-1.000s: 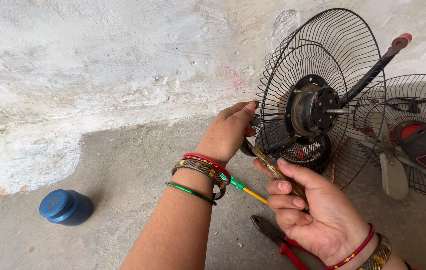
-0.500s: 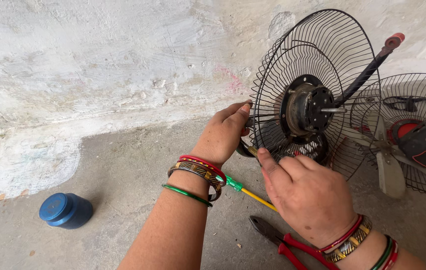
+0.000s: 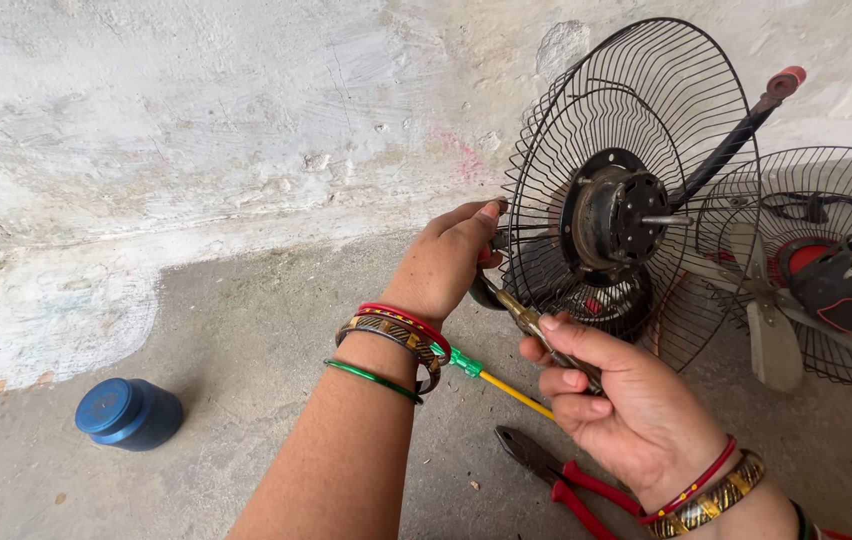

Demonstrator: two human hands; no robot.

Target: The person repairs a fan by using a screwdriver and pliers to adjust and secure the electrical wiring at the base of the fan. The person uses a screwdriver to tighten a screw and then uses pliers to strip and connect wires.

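Note:
A black wire fan guard (image 3: 546,130) with a bare motor (image 3: 618,215) at its hub stands tilted on the concrete floor against the wall. My left hand (image 3: 451,262), with bangles on the wrist, grips the guard's left rim. My right hand (image 3: 626,410) is shut on a thin brass-coloured tool (image 3: 531,322). The tool's tip points up at the rim, just under my left fingers. A yellow-shafted screwdriver with a green collar (image 3: 501,388) lies on the floor between my arms.
Red-handled pliers (image 3: 558,482) lie on the floor by my right wrist. A second fan guard with pale blades and a red hub (image 3: 796,270) leans at the right. A blue lidded jar (image 3: 129,412) stands at the lower left. The rough white wall (image 3: 196,120) runs behind.
My right hand has drawn back from the guard and turned, so its fingers and the brass tool show again. My left hand has kept its grip on the rim.

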